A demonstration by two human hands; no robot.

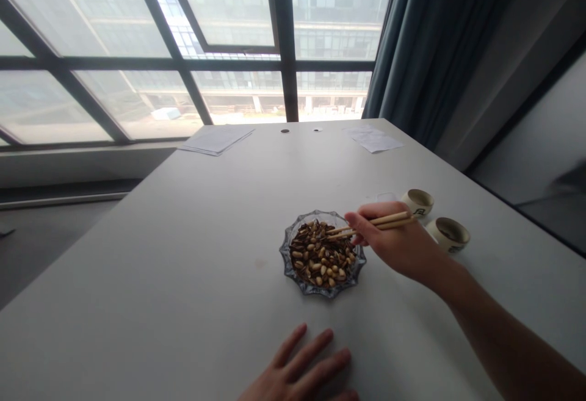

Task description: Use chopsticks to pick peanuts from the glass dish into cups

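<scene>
The right hand [394, 243] is holding two wooden chopsticks [373, 224] in a narrow grip, and their tips are reaching over a pile of small nuts [318, 259]. The nuts are sitting in a glass bowl [284, 254] on the white tabletop [160, 267]. They are looking light, hard and a bit slippery, so a nut needs pinching at its middle. The left hand [300, 369] is lying wide open on the tabletop, near the bowl. A small cup [417, 201] and another cup [447, 234] are standing past the right hand.

Nuts [315, 257] lie in a glass dish [302, 287] on the surface [151, 267], with cups [448, 234] to its right and papers [217, 140] beyond.
</scene>
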